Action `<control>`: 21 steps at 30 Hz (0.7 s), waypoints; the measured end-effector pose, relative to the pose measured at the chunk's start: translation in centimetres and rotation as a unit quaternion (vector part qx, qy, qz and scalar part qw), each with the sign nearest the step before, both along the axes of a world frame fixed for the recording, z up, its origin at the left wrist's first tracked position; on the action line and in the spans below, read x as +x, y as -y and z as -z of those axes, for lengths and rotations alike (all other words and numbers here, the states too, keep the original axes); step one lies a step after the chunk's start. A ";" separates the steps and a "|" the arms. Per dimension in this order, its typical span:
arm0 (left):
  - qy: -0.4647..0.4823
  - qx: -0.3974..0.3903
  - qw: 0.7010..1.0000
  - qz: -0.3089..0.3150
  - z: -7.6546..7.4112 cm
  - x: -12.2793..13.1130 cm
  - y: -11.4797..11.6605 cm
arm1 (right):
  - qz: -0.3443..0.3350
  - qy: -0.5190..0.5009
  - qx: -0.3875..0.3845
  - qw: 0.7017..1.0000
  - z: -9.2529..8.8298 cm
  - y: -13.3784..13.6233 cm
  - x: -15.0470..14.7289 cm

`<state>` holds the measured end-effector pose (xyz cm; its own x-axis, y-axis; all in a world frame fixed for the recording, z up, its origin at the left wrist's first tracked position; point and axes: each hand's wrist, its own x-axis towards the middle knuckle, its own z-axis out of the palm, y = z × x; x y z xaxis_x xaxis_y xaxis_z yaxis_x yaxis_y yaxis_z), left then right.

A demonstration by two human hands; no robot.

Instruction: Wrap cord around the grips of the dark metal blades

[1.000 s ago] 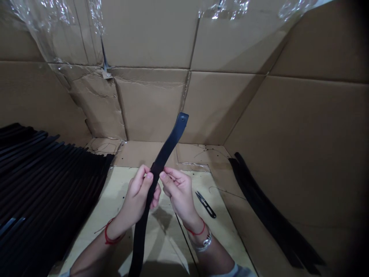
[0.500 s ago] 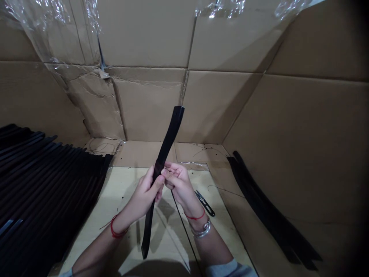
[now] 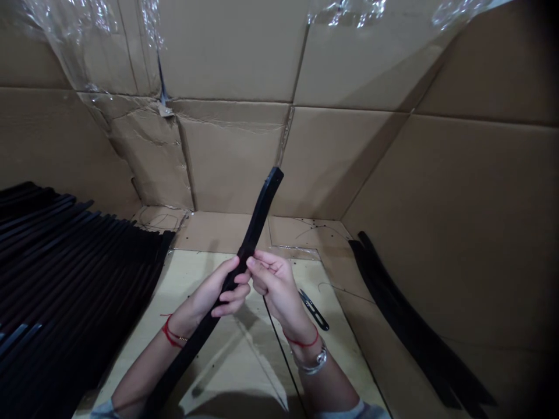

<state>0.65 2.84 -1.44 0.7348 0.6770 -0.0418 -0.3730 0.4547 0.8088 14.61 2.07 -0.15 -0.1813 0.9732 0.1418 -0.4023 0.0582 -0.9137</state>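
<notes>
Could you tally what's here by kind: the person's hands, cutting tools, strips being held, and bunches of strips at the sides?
Hands: 2 (left hand, right hand)
Snips: 1
Held strip: 1
Strip bunches: 2 (left bunch, right bunch)
Total: 6, with each bunch counted once

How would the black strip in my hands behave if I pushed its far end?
The black strip probably flexes rather than snaps, given its visible curve. It's likely semi-rigid: its far end projects past the left hand unsupported.

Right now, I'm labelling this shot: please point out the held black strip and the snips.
Held black strip (image 3: 259, 215), head view: its upper length.
Snips (image 3: 323, 325), head view: the rounded handle end.
</notes>
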 end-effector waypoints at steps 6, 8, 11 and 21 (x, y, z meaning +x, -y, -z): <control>0.075 -0.046 0.990 0.111 0.2 -0.8 -0.1 | -0.069 0.057 0.041 0.995 -0.3 0.3 0.6; 0.047 -0.042 0.993 0.103 0.2 -0.6 0.1 | -0.027 0.093 0.066 0.993 -0.6 0.4 0.7; -0.045 0.011 0.998 -0.043 0.2 0.2 0.4 | 0.058 0.118 0.082 0.988 -1.0 0.6 0.8; -0.041 -0.029 0.996 -0.075 0.1 0.8 0.4 | 0.069 0.168 0.130 0.975 -0.8 1.2 0.4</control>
